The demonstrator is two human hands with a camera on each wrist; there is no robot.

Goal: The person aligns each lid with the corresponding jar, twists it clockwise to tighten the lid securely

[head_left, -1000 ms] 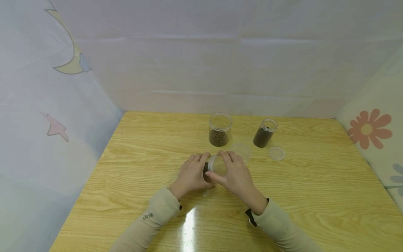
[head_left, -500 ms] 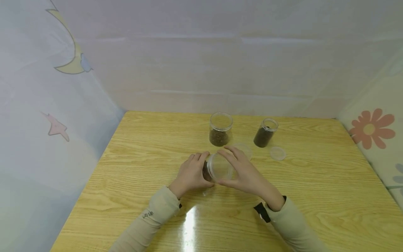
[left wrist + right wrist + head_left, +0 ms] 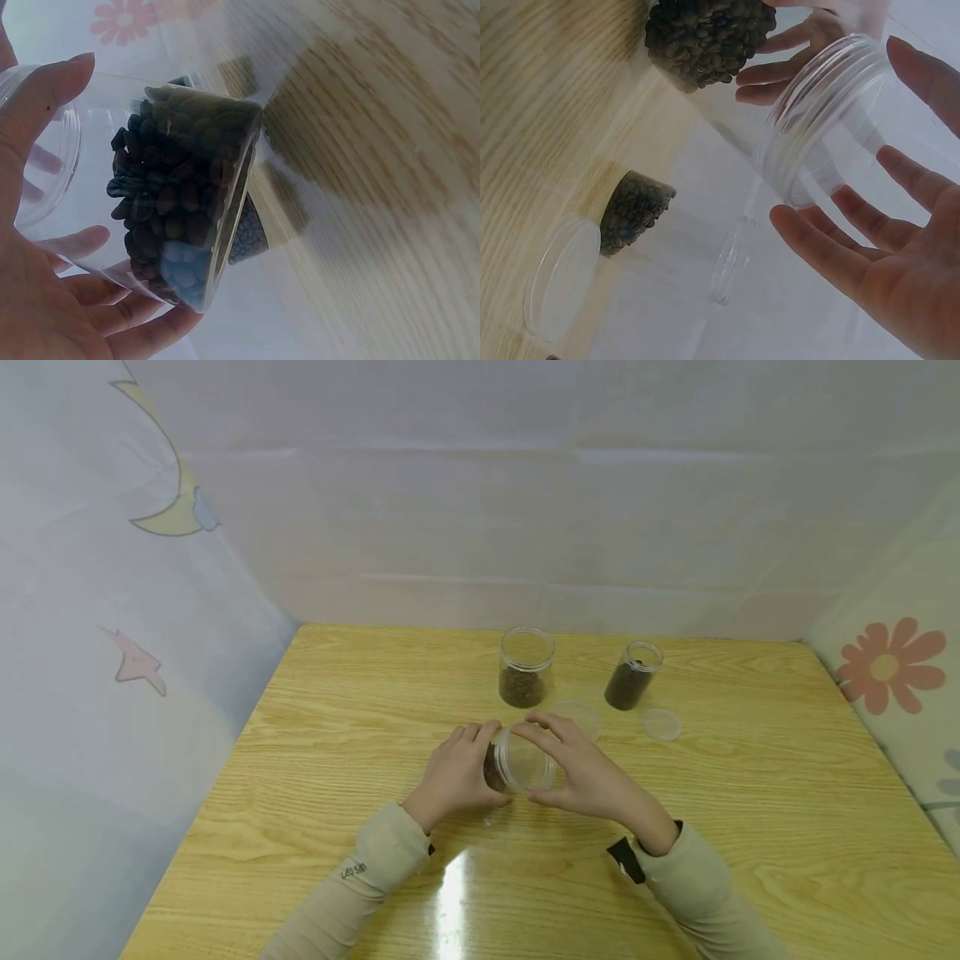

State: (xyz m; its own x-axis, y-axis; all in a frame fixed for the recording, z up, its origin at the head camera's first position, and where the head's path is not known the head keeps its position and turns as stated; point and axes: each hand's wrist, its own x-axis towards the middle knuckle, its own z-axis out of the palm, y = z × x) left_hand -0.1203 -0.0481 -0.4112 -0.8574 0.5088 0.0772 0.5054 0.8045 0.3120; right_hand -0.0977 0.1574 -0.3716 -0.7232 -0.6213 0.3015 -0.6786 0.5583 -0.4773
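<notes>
Tilted on its side, a clear jar partly filled with dark coffee beans points its ridged end to the right. My left hand grips it near the base, thumb and fingers round the wall. Around the ridged end, my right hand spreads its fingers and thumb widely. Its fingertips lie close to that edge; firm contact cannot be made out. Whether a clear lid sits on this end is hard to tell.
Behind stand a wide uncapped jar and a narrower uncapped jar, both holding dark contents. A larger clear lid lies partly behind my right hand. A smaller lid lies farther right on the wooden table.
My right hand has shifted right and loosened, its thumb sliding away from the jar's neck and its fingers spreading. The jar's ridged end is more exposed. My left hand keeps its hold.
</notes>
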